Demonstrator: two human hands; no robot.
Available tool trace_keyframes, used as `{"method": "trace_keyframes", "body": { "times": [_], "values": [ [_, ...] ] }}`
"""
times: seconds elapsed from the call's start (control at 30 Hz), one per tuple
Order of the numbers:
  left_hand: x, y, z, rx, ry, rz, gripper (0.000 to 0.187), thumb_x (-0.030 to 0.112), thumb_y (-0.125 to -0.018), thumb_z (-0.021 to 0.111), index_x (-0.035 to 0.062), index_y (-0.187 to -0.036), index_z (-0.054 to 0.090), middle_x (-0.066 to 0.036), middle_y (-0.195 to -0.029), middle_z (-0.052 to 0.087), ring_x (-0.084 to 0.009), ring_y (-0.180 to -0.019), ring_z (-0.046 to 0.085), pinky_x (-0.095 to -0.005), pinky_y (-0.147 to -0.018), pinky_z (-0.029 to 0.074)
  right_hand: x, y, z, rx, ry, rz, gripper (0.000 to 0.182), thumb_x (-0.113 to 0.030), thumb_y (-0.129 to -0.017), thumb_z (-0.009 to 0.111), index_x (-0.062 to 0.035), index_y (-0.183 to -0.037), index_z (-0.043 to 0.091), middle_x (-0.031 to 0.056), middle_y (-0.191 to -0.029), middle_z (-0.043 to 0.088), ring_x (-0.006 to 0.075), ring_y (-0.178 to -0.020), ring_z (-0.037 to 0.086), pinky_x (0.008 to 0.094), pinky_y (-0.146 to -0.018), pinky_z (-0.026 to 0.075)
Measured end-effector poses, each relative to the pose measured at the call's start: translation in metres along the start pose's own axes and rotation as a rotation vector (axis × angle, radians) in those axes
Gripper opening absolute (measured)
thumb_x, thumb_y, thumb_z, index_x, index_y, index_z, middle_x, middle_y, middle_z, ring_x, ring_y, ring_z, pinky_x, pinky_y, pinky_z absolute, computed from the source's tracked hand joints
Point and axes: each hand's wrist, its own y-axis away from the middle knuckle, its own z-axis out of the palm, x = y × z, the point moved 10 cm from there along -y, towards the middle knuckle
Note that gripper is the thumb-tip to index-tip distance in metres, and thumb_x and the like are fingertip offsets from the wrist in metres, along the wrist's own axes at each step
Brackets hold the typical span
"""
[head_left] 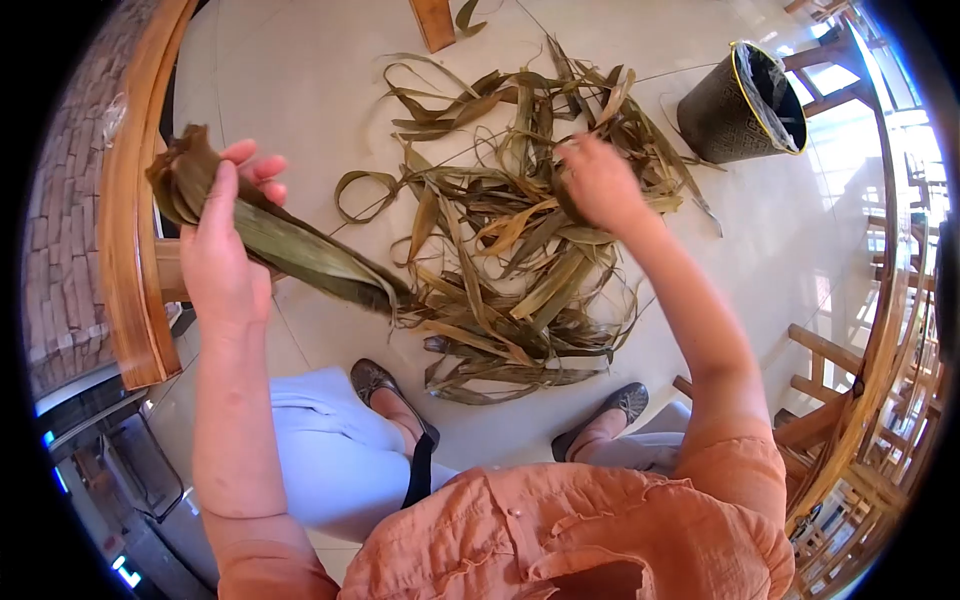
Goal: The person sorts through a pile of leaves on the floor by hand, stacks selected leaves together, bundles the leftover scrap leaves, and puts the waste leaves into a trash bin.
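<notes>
A bundle of long green-brown leaves [310,250] is gripped in my left hand [225,225], on the left side of the view. Its gathered brown end points up and left, and its tips reach toward the floor. My right hand [598,185] is over the upper right part of a loose pile of dried leaves [490,300] on the floor. Its fingers are bent down against the leaves and slightly blurred, so what they hold, if anything, is hidden.
A dark bin [715,110] with a yellow rim stands at the upper right. Wooden furniture [135,220] edges the left side, and wooden chairs [830,390] stand at the right. A wooden leg [433,22] is at the top. My shoes flank the pile's near edge.
</notes>
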Motion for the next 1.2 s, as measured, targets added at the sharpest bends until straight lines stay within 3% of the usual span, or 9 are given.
{"method": "trace_keyframes", "body": {
  "times": [0.23, 0.4, 0.5, 0.73, 1.0, 1.1, 1.13, 1.17, 1.2],
  "values": [
    [0.038, -0.004, -0.014, 0.154, 0.293, 0.159, 0.031, 0.021, -0.099, 0.032, 0.0003, -0.118, 0.045, -0.023, -0.117, 0.051, -0.0302, -0.112, 0.05, -0.0414, -0.099, 0.04, -0.074, 0.032, 0.062, -0.312, 0.052, -0.249, 0.029, -0.01, -0.082, 0.054, -0.0062, -0.11, 0.058, 0.0155, -0.126, 0.046, 0.0281, -0.116, 0.045, 0.0371, -0.096, 0.038],
    [0.119, -0.012, -0.013, 0.242, 0.357, 0.327, 0.033, 0.022, -0.1, 0.021, 0.0012, -0.115, 0.042, -0.026, -0.126, 0.044, -0.0354, -0.119, 0.045, -0.0465, -0.103, 0.037, -0.077, 0.031, 0.055, -0.411, 0.007, -0.23, 0.023, -0.011, -0.081, 0.055, -0.006, -0.103, 0.06, 0.0152, -0.118, 0.05, 0.0288, -0.112, 0.047, 0.0385, -0.092, 0.039],
    [0.181, -0.024, -0.045, 0.181, 0.331, 0.377, 0.036, 0.025, -0.1, 0.019, 0.0016, -0.115, 0.04, -0.027, -0.127, 0.043, -0.0393, -0.123, 0.041, -0.0533, -0.104, 0.034, -0.073, 0.031, 0.04, -0.245, -0.097, -0.169, 0.019, -0.016, -0.079, 0.058, -0.0083, -0.096, 0.063, 0.0136, -0.107, 0.053, 0.0296, -0.105, 0.05, 0.0411, -0.088, 0.042],
    [0.225, -0.02, -0.17, 0.378, 0.369, 0.452, 0.039, 0.029, -0.099, 0.016, 0.0016, -0.117, 0.037, -0.027, -0.13, 0.042, -0.0396, -0.122, 0.043, -0.057, -0.102, 0.033, -0.079, 0.046, 0.049, -0.467, 0.006, -0.235, 0.033, -0.016, -0.082, 0.058, -0.0067, -0.114, 0.056, 0.0144, -0.117, 0.051, 0.0298, -0.109, 0.05, 0.041, -0.089, 0.044],
    [0.141, -0.004, -0.354, 0.583, 0.228, 0.19, 0.039, 0.033, -0.098, 0.034, 0.0085, -0.127, 0.041, -0.015, -0.132, 0.046, -0.0312, -0.121, 0.045, -0.0508, -0.1, 0.038, -0.054, 0.059, 0.054, -0.439, -0.014, -0.194, 0.027, -0.012, -0.077, 0.058, -0.0087, -0.103, 0.061, 0.0131, -0.114, 0.051, 0.0279, -0.099, 0.054, 0.0397, -0.081, 0.049],
    [0.123, 0.002, -0.458, 0.672, -0.001, 0.215, 0.066, 0.052, -0.086, 0.054, 0.0102, -0.134, 0.037, -0.012, -0.13, 0.046, -0.0262, -0.114, 0.048, -0.0448, -0.098, 0.039, -0.033, 0.072, 0.039, -0.277, -0.112, -0.136, 0.028, -0.01, -0.075, 0.057, -0.0094, -0.103, 0.061, 0.0127, -0.113, 0.052, 0.0278, -0.097, 0.054, 0.0396, -0.08, 0.049],
    [0.121, 0.02, -0.443, 0.686, 0.04, 0.065, 0.073, 0.051, -0.082, 0.062, 0.0088, -0.135, 0.037, -0.013, -0.134, 0.043, -0.0269, -0.117, 0.045, -0.0442, -0.097, 0.039, -0.019, 0.076, 0.041, -0.137, -0.12, -0.155, 0.027, -0.01, -0.077, 0.056, -0.0086, -0.104, 0.06, 0.0127, -0.11, 0.052, 0.0289, -0.096, 0.055, 0.04, -0.079, 0.049],
    [0.143, 0.034, -0.512, 0.801, -0.235, 0.256, 0.069, 0.047, -0.079, 0.067, 0.0048, -0.129, 0.046, -0.014, -0.131, 0.046, -0.0278, -0.112, 0.049, -0.043, -0.09, 0.043, -0.005, 0.075, 0.022, -0.092, -0.153, -0.059, 0.026, -0.008, -0.077, 0.054, -0.0084, -0.103, 0.059, 0.0129, -0.109, 0.053, 0.0298, -0.096, 0.055, 0.04, -0.079, 0.049],
    [0.163, 0.075, -0.459, 1.1, -0.407, 0.192, 0.065, 0.045, -0.079, 0.068, -0.0003, -0.123, 0.052, -0.015, -0.124, 0.052, -0.0264, -0.104, 0.054, -0.0406, -0.085, 0.046, 0.012, 0.073, 0.013, -0.07, -0.176, -0.012, 0.025, -0.007, -0.078, 0.052, -0.0076, -0.102, 0.058, 0.0127, -0.106, 0.054, 0.0297, -0.096, 0.054, 0.0386, -0.08, 0.048]
  ]
}}
